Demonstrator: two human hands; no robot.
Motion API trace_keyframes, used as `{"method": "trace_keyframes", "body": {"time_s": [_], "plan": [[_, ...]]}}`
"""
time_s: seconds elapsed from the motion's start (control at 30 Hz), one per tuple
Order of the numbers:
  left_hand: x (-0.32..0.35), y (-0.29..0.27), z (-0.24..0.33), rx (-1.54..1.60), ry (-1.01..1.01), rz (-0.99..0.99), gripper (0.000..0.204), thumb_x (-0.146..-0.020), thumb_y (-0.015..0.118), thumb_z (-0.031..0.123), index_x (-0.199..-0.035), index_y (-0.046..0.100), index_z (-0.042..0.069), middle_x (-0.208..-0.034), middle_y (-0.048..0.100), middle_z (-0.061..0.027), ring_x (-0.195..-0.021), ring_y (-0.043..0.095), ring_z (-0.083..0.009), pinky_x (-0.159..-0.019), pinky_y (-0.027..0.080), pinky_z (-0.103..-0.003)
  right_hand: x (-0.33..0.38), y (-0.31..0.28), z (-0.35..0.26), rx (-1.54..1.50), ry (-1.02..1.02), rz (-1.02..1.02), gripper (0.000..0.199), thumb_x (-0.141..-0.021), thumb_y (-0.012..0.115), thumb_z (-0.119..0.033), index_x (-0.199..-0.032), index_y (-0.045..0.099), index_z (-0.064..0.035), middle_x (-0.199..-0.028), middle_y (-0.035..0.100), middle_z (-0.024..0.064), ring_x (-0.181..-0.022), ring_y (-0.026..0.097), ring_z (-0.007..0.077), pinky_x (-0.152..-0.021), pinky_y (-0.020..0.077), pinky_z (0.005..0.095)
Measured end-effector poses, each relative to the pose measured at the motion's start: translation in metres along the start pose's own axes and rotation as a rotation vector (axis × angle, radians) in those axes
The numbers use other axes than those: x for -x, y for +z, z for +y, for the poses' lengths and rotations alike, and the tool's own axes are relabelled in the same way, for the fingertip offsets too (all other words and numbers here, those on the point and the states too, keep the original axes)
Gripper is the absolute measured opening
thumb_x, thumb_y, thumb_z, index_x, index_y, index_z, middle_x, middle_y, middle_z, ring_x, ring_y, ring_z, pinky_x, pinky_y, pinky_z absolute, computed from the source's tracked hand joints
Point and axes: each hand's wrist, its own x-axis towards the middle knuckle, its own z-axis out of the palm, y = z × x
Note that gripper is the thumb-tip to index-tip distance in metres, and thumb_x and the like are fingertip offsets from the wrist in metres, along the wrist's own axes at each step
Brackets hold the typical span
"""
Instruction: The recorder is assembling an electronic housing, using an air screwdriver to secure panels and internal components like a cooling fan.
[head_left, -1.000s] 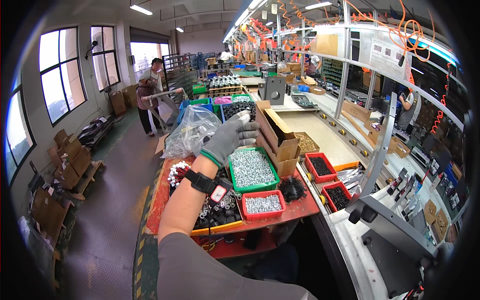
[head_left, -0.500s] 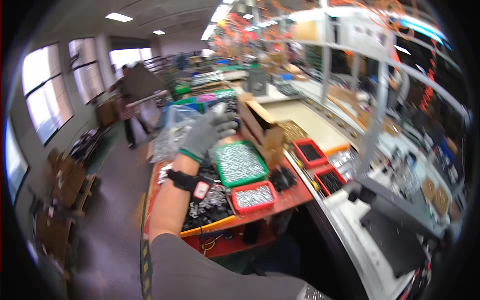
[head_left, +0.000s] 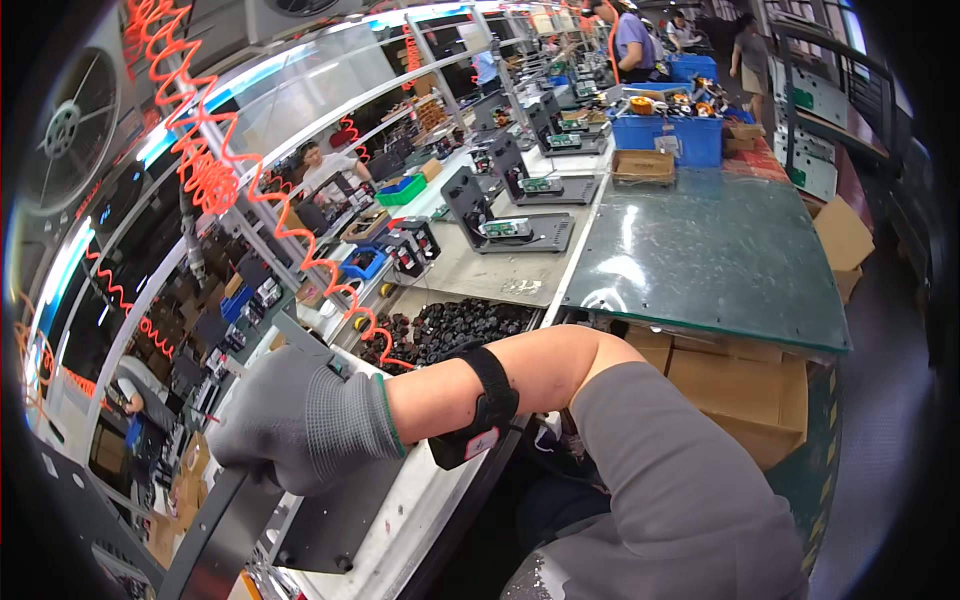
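Grey-gloved right hand (head_left: 308, 428) has fingers curled at the dark metal frame (head_left: 215, 532), lower left over the white surface (head_left: 405, 530), can't tell if gripping; black stands (head_left: 548, 240) farther up already carry green circuit boards (head_left: 505, 229), none showing on this frame.

No words or numbers can be made out with certainty. A small white label (head_left: 481, 444) with a red edge sits on the black device (head_left: 452, 450) strapped to the person's right wrist (head_left: 425, 406); its dark marking is too small and slanted to read.
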Motion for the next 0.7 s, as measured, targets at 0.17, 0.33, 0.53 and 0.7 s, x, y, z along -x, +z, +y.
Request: {"method": "trace_keyframes", "body": {"time_s": [0.17, 0.33, 0.53, 0.7], "plan": [[0.002, 0.063, -0.017, 0.146, 0.004, -0.076, 0.074, -0.083, 0.065, 0.038, -0.137, 0.049, -0.010, -0.124, 0.063, -0.0207, -0.108, 0.062, -0.0267, -0.092, 0.049, -0.038, 0.021, -0.023, -0.012, 0.084, -0.024, 0.145, 0.013, -0.062, 0.073, -0.019, -0.067, 0.061, -0.0142, -0.066, 0.062, 0.0057, -0.066, 0.064, 0.0307, -0.056, 0.0473, 0.0442], [0.018, 0.113, -0.074, 0.180, -0.091, -0.137, 0.062, -0.086, 0.065, 0.019, -0.141, 0.048, -0.006, -0.132, 0.060, -0.0212, -0.116, 0.061, -0.0282, -0.098, 0.047, -0.038, 0.023, -0.019, 0.016, 0.073, -0.003, 0.297, 0.015, -0.059, 0.074, -0.025, -0.074, 0.071, -0.0259, -0.073, 0.066, 0.0001, -0.080, 0.067, 0.0259, -0.082, 0.0440, 0.0539], [0.098, 0.148, -0.144, -0.096, -0.258, -0.415, 0.062, -0.090, 0.069, 0.028, -0.142, 0.049, 0.001, -0.134, 0.058, -0.0264, -0.124, 0.056, -0.0409, -0.104, 0.043, -0.042, 0.016, -0.038, 0.027, -0.606, 0.305, 0.012, 0.028, -0.072, 0.070, 0.003, -0.099, 0.067, 0.0061, -0.084, 0.071, 0.0084, -0.071, 0.067, 0.0127, -0.062, 0.0552, 0.0264], [0.121, 0.182, -0.145, -0.292, -0.457, -0.638, 0.064, -0.088, 0.068, 0.039, -0.139, 0.052, 0.004, -0.130, 0.060, -0.0217, -0.121, 0.058, -0.0382, -0.102, 0.045, -0.045, 0.015, -0.024, 0.010, -0.228, 0.341, 0.156, 0.028, -0.071, 0.081, 0.001, -0.092, 0.063, 0.0081, -0.076, 0.066, 0.0102, -0.061, 0.065, 0.0142, -0.053, 0.0543, 0.0263]]}}
